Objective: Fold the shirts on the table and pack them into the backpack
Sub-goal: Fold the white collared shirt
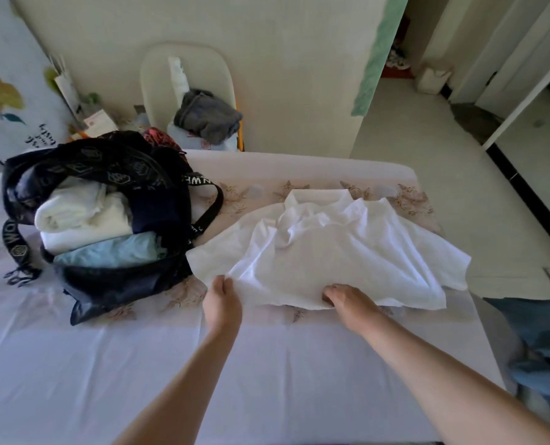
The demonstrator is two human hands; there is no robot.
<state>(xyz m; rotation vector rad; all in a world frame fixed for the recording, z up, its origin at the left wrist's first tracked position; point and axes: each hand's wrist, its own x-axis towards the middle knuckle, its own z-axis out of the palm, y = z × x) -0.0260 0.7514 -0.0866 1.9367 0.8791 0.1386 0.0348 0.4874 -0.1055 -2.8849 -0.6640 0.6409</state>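
Watching remotely, I see my left grip pinch the white shirt at its hem. Right grip clutches it too.

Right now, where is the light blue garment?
The light blue garment sits at the left of the head view, inside the open backpack under folded white clothes, left of the white shirt.
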